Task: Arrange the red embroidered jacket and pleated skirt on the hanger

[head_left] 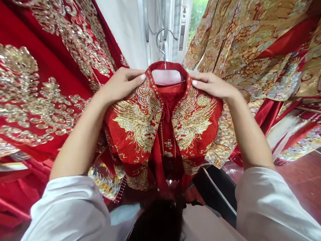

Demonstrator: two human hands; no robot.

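I have one red jacket [160,130] in front of me, hanging on one pink hanger [167,77] with a metal hook [163,42] that rises toward the window frame [160,20] behind it. My two hands are apart, one at each side of the jacket's collar. My left hand [120,85] grips the left side of the collar, thumb lying across the gold-trimmed edge, fingers curled behind the cloth. My right hand [213,85] is clamped on the right side of the collar in the same way, fingertips touching the edge just beside the hanger's shoulder.

The jacket front is open, and its two flaps each carry one large gold bird, so I count two birds, one under each hand. Between the flaps I see the plain red lining and a thin red tie hanging down the middle.

Two other garments hang either side: one red robe [42,83] with pale gold flowers on my left, touching my left forearm, and one robe [263,57] thick with gold stitching on my right. My two white sleeves [70,207] fill the bottom corners. A dark frame [215,190] stands low, beneath the jacket.
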